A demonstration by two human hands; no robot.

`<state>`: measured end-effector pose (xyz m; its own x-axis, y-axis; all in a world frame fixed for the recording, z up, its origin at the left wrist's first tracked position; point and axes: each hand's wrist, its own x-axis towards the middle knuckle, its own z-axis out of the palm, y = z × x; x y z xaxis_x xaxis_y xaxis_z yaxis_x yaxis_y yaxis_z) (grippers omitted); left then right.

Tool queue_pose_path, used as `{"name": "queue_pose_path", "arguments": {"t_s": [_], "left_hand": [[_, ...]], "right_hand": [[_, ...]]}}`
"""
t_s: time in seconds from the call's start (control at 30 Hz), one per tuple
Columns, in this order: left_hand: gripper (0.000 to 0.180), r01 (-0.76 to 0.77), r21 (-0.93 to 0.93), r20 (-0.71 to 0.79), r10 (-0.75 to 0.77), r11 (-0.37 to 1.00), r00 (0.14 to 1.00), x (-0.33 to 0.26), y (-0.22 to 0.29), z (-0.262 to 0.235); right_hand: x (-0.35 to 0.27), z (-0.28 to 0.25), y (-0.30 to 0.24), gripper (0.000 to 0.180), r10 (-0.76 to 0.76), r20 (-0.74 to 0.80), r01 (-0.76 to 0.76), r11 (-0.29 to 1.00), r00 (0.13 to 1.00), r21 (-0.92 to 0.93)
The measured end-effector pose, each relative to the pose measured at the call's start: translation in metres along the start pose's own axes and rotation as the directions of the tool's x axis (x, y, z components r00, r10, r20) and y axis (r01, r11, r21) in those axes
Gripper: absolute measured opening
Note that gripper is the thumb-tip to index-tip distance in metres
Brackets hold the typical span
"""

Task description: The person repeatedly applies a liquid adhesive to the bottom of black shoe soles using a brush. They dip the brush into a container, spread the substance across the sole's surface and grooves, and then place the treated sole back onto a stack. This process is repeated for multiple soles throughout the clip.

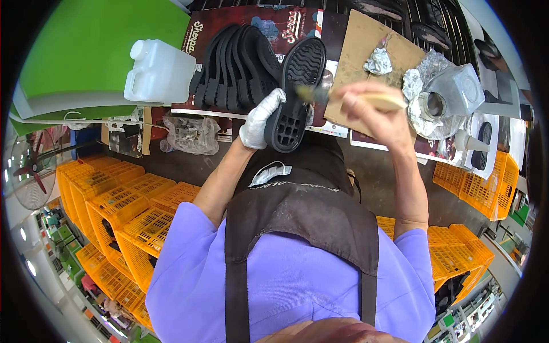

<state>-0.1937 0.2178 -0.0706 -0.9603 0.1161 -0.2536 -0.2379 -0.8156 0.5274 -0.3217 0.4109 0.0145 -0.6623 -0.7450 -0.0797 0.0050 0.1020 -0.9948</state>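
Observation:
My gloved left hand (262,122) is closed around the edge of a black shoe sole (305,64), held tilted up with its open, gridded inner side showing. In my bare right hand (374,111) is a brush with a pale wooden handle (386,102), slightly smeared by motion. Its bristles (307,93) lie over the middle of the sole and appear to touch it. Left of this sole, several more black soles (231,68) stand on edge in a row on a dark red printed cardboard sheet (197,48).
A white plastic jug (163,71) stands at the left beside a green surface (103,46). To the right lie brown cardboard (357,51) with crumpled foil (378,60), a plastic-wrapped container (437,106) and a squeeze bottle (470,142). Orange crates (148,228) are stacked on both sides.

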Motion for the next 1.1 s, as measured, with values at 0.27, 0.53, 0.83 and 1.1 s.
{"name": "queue_pose_path", "arguments": {"t_s": [0.27, 0.53, 0.83, 1.1], "left_hand": [[0.039, -0.081, -0.050, -0.003, 0.081, 0.995, 0.997, 0.004, 0.002, -0.003], [0.042, -0.118, 0.149, 0.101, 0.104, 0.982, 0.989, 0.001, 0.002, -0.001], [0.044, -0.195, 0.515, 0.082, 0.179, 0.834, 0.980, -0.002, 0.004, 0.026], [0.040, -0.205, 0.337, 0.003, 0.217, 0.919, 0.976, 0.000, 0.001, 0.016]], "right_hand": [[-0.007, 0.031, 0.007, 0.013, -0.498, 0.180, 0.523, 0.740, 0.849, -0.422], [0.015, 0.012, -0.016, 0.024, 0.187, 0.197, -0.187, 0.982, 0.962, -0.020], [0.062, -0.009, -0.002, 0.025, -0.185, -0.170, 0.105, 0.913, 0.968, -0.395], [0.031, 0.009, 0.007, 0.014, -0.611, 0.087, 0.565, 0.654, 0.786, -0.503]]}}
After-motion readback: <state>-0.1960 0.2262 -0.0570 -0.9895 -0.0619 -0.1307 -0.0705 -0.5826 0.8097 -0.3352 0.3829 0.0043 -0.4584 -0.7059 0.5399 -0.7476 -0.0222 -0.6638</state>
